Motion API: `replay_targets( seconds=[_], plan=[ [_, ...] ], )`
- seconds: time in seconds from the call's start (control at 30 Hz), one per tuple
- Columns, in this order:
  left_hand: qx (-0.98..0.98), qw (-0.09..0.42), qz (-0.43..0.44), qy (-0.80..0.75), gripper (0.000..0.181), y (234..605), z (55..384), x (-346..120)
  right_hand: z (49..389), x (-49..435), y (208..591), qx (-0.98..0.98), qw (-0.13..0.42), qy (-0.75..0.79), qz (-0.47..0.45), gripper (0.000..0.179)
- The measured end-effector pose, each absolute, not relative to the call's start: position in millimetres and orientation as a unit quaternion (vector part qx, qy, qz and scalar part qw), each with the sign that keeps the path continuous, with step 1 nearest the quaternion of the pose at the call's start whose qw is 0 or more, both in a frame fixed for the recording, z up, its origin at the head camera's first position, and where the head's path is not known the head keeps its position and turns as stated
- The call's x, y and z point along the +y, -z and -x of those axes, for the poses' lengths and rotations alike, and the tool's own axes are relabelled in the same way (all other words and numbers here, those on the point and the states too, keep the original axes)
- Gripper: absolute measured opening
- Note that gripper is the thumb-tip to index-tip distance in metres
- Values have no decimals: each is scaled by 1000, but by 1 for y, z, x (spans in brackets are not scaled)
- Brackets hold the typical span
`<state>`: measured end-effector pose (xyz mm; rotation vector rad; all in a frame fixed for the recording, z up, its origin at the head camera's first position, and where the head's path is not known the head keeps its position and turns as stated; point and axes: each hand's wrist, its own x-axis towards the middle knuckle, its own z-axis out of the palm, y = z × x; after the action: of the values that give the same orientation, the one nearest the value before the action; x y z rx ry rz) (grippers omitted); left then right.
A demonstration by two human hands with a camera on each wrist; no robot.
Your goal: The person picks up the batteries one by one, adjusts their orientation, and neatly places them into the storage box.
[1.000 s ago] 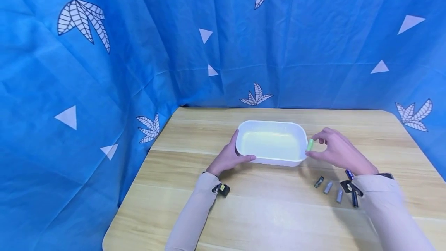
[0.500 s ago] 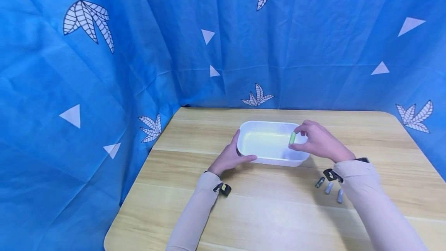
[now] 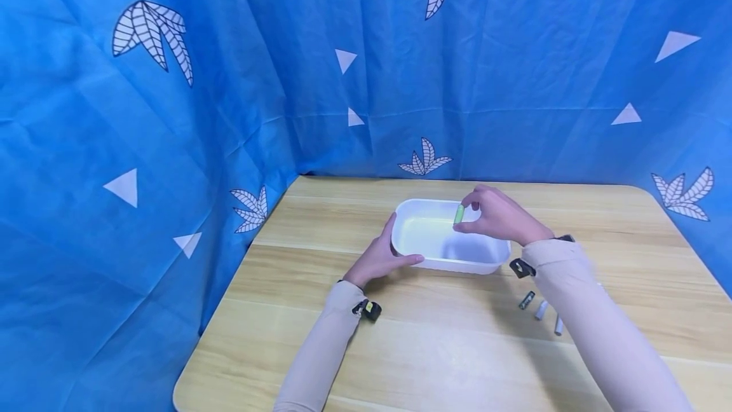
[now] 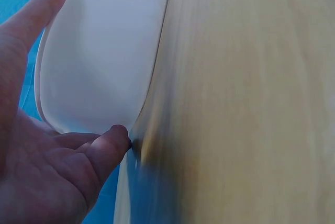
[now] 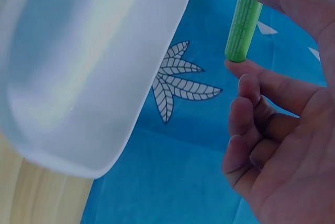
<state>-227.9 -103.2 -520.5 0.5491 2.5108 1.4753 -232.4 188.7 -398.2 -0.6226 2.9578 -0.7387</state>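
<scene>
A green battery (image 3: 459,213) is pinched end to end between the thumb and forefinger of the right hand (image 3: 496,216), the other fingers being loosely curled; it is held upright above the far part of a white tray (image 3: 492,261), which sits near the middle of the desk (image 3: 434,348). The tray's left end is gripped by the left hand (image 3: 377,258), with the thumb along the near wall and the fingers over the rim.

The far right corner of the tray is hidden behind the right hand. Three small batteries (image 3: 540,310) lie on the desk towards its right edge, partly covered by the right sleeve (image 3: 595,329); their markings are too small to be read. In the left wrist view the wood is blurred near the thumb.

The desk is of pale wood with rounded corners. It is enclosed on the far and left sides by a blue cloth (image 3: 171,113) printed with white leaves and triangles.
</scene>
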Motion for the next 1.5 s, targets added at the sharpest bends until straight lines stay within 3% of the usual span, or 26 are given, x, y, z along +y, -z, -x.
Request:
replay_targets(
  seconds=[0.97, 1.5],
  plan=[
    [836, 98, -184, -507, 123, 524, 229, -106, 280, 137, 407, 941, 64, 220, 249, 56],
    [841, 102, -176, -501, 125, 521, 226, -105, 296, 114, 427, 938, 89, 162, 294, 37]
  ],
)
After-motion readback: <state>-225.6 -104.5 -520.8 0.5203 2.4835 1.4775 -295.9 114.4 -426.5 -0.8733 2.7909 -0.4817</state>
